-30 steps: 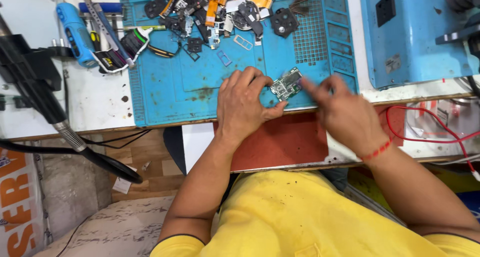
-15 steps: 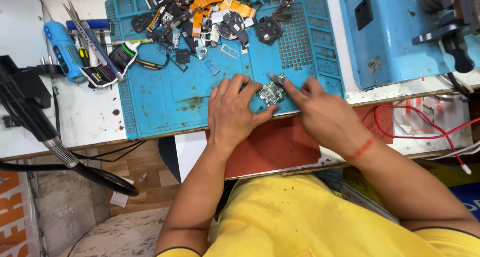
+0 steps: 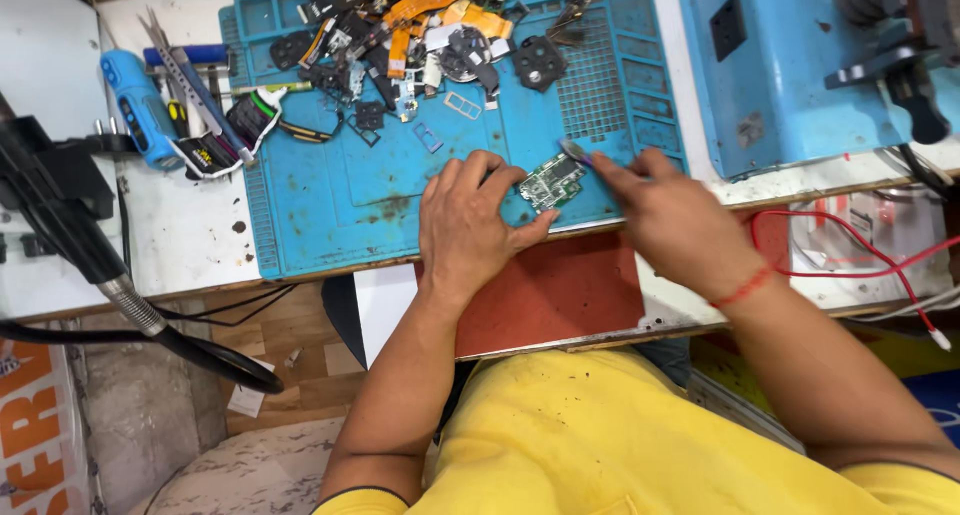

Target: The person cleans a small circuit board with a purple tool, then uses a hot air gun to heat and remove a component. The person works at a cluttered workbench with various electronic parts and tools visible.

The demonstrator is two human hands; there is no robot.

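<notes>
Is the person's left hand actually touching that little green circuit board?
Touching. The head view shows the left hand with its fingertips and thumb pressed against the left edge of the green circuit board, with no gap, pinning it on the blue mat.

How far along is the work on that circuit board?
Done: the board is bare, out of any housing, with loose parts heaped at the far end of the blue mat. In hand: the left hand pins the board at the mat's near edge while the right hand puts a thin tool to its corner. Left: nothing looks reassembled; how much remains I can't tell.
</notes>
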